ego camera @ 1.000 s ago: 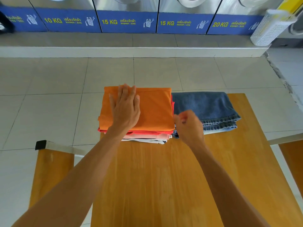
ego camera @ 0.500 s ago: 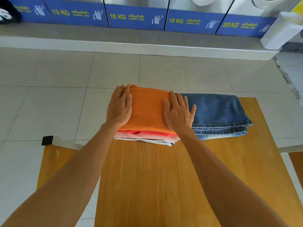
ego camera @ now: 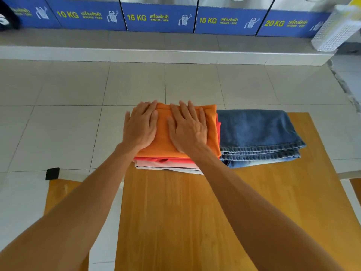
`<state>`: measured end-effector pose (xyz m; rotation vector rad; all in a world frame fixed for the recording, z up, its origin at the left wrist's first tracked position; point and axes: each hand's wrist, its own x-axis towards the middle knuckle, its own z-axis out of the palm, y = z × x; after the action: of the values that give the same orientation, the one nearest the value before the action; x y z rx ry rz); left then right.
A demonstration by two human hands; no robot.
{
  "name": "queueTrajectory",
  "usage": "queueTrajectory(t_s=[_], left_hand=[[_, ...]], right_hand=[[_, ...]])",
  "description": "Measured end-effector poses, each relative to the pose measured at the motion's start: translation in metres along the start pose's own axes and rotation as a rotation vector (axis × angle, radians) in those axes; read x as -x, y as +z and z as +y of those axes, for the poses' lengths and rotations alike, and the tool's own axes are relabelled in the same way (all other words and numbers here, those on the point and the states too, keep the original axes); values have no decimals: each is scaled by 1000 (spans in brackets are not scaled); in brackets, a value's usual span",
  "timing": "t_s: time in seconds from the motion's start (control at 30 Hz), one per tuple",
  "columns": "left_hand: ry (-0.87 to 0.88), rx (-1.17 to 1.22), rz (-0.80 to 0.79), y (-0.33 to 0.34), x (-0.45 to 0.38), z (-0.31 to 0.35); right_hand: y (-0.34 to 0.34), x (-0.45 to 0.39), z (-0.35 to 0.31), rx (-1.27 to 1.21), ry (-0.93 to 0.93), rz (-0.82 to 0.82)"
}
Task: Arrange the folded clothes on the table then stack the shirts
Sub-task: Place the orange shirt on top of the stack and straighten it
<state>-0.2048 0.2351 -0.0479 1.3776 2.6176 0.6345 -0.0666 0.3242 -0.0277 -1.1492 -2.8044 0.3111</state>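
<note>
On the worktop (ego camera: 195, 222), far end: a stack of folded shirts, landmark for all below.
Left hand (ego camera: 141, 127): flat on the stack's left half, fingers (ego camera: 150, 108) spread and released, gripping nothing.
Orange shirt (ego camera: 163, 141): top of the stack, both palms pressing on it.
Red, pink and white shirts (ego camera: 166, 163): layered under the orange one, near edges showing.
Right hand (ego camera: 187, 130): flat on the stack's middle, fingers extended, released.
Folded jeans (ego camera: 257, 135): just right of the stack, touching its side.
Washer row (ego camera: 160, 16): beyond the stack, across the tiled floor.
</note>
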Motion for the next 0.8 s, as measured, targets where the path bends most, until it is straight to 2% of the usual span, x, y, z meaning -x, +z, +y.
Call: queueTrajectory(t_s=[0.2,0.3,0.37,0.53,0.7,0.8], left_hand=[[-99,296,6,-2,4,-6],[-273,423,-43,-6,1,-6],[-336,420,-51,-5,-3,-5],[-289,325,102,0,-8,-4],[-446,439,-84,-5,-1,-6],[-354,335,-109,-19,0,-5]], right_hand=[[-4,7,51,-27,171,-17],[-4,18,68,-84,227,-10],[-3,19,70,-75,217,10],[1,25,70,-100,271,67],[1,23,68,-126,266,24],[-9,21,68,-86,241,-2]])
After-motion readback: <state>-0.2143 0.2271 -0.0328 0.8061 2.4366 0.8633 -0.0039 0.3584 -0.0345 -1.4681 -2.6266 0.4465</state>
